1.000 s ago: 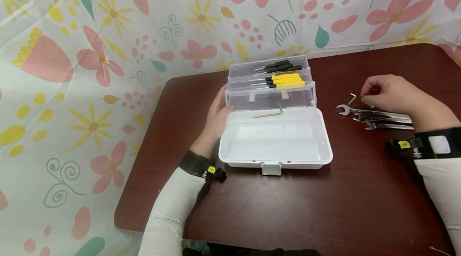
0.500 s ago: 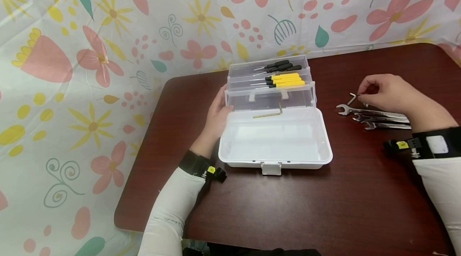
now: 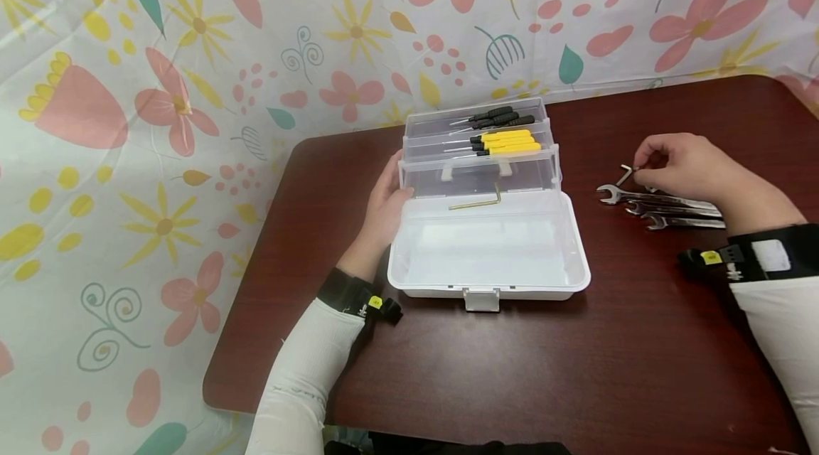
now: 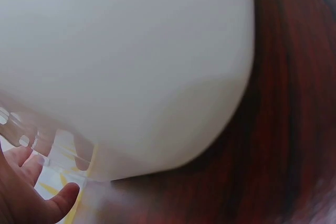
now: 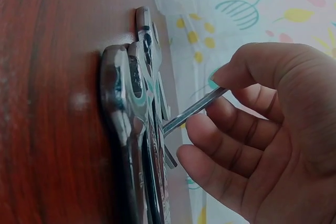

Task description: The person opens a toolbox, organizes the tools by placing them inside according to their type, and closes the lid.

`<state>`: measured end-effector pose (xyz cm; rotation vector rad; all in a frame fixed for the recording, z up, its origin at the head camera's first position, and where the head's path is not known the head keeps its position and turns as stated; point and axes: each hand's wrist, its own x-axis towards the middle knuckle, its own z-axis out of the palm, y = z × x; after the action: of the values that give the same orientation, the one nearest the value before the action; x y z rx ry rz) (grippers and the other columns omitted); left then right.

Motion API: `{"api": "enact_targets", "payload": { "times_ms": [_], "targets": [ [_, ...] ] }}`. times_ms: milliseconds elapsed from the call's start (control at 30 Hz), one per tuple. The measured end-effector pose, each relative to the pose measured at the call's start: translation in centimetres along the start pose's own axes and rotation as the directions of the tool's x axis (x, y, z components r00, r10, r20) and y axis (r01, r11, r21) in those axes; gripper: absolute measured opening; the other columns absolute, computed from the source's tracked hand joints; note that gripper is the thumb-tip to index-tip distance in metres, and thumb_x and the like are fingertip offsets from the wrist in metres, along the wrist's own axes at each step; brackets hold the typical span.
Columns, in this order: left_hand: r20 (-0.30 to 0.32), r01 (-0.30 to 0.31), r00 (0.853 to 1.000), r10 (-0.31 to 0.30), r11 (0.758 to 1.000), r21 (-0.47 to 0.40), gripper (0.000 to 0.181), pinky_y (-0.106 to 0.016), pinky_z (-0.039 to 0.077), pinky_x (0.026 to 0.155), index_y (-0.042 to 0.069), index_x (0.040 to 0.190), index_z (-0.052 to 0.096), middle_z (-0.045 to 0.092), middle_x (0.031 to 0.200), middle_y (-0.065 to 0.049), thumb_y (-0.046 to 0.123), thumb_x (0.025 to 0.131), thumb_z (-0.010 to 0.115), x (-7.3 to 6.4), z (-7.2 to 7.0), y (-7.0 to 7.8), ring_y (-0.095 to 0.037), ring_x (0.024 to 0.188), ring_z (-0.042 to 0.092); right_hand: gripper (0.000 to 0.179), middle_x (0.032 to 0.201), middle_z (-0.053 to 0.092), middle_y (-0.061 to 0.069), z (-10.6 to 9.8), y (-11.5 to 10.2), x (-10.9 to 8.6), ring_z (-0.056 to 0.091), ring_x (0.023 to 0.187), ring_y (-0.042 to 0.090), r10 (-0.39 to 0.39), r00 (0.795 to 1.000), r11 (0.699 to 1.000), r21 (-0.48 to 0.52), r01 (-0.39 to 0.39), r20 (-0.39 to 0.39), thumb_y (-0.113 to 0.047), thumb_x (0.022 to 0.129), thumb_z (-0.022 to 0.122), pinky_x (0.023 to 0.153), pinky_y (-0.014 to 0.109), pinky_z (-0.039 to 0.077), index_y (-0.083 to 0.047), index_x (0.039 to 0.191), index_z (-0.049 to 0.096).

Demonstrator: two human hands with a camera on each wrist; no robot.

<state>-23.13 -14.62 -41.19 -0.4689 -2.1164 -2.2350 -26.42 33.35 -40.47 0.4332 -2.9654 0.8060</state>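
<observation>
My right hand (image 3: 687,167) pinches a small silver hex key (image 5: 195,109) between thumb and index finger; the key slants down to the table just behind the wrenches. Three silver open-end wrenches (image 3: 672,200) lie side by side below that hand, which partly covers them. Another short metal piece (image 5: 171,160) shows beyond the wrenches in the right wrist view. My left hand (image 3: 384,202) rests against the left side of an open white toolbox (image 3: 489,291), at the clear lid trays (image 3: 476,181). Its thumb (image 4: 65,199) and fingers look straight in the left wrist view.
A brass-coloured hex key (image 3: 475,205) lies at the toolbox's hinge side. Yellow-handled screwdrivers (image 3: 508,142) and black-handled ones (image 3: 502,117) lie in the clear trays. The dark wooden table (image 3: 480,370) ends at a flowered cloth (image 3: 358,35) behind.
My right hand has shifted slightly left, bringing its fingertips up to the hex key beside the wrenches. My left hand and the toolbox have stayed in place.
</observation>
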Motion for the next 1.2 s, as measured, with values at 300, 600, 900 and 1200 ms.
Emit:
{"api": "enact_targets", "payload": {
  "times_ms": [300, 600, 900, 1200],
  "targets": [
    [-0.001, 0.008, 1.000, -0.008, 1.000, -0.002, 0.068, -0.075, 0.032, 0.112, 0.013, 0.160, 0.036, 0.038, 0.162, -0.024, -0.008, 0.096, 0.042, 0.1, -0.2, -0.4, -0.049, 0.143, 0.042, 0.010, 0.075, 0.066, 0.004, 0.1, -0.1, 0.0, 0.048, 0.061, 0.010, 0.039, 0.999, 0.999, 0.006, -0.040, 0.028, -0.018, 0.088, 0.074, 0.055, 0.029, 0.039, -0.009, 0.090, 0.070],
    [0.000, -0.028, 1.000, 0.028, 1.000, -0.006, 0.069, -0.075, 0.033, 0.111, 0.009, 0.162, 0.029, 0.036, 0.162, -0.026, -0.011, 0.096, 0.039, 0.8, -0.8, -2.6, -0.058, 0.143, 0.035, 0.011, 0.074, 0.067, 0.003, 0.3, 0.2, 0.0, 0.049, 0.061, 0.009, 0.034, 0.997, 0.999, -0.007, -0.034, 0.064, -0.017, 0.089, 0.073, 0.057, 0.028, 0.039, -0.008, 0.092, 0.070],
    [-0.001, -0.044, 0.999, 0.044, 0.998, 0.042, 0.069, -0.072, 0.039, 0.109, 0.011, 0.161, 0.031, 0.039, 0.161, -0.025, -0.008, 0.096, 0.040, 0.9, -0.7, -2.6, -0.057, 0.140, 0.040, 0.011, 0.079, 0.068, 0.004, 0.2, 0.2, 0.1, 0.047, 0.063, 0.006, 0.036, 0.997, 0.999, -0.022, -0.034, 0.071, -0.017, 0.089, 0.074, 0.058, 0.028, 0.038, -0.007, 0.093, 0.070],
    [-0.012, -0.024, 1.000, 0.025, 0.999, 0.046, 0.069, -0.071, 0.038, 0.110, 0.015, 0.161, 0.033, 0.043, 0.161, -0.018, -0.008, 0.097, 0.040, 0.9, -0.7, -2.7, -0.055, 0.142, 0.040, 0.010, 0.080, 0.068, 0.004, 0.3, 0.3, 0.1, 0.047, 0.063, 0.006, 0.032, 0.996, 0.999, -0.019, -0.030, 0.082, -0.016, 0.089, 0.074, 0.059, 0.028, 0.038, -0.008, 0.094, 0.070]
  ]
}}
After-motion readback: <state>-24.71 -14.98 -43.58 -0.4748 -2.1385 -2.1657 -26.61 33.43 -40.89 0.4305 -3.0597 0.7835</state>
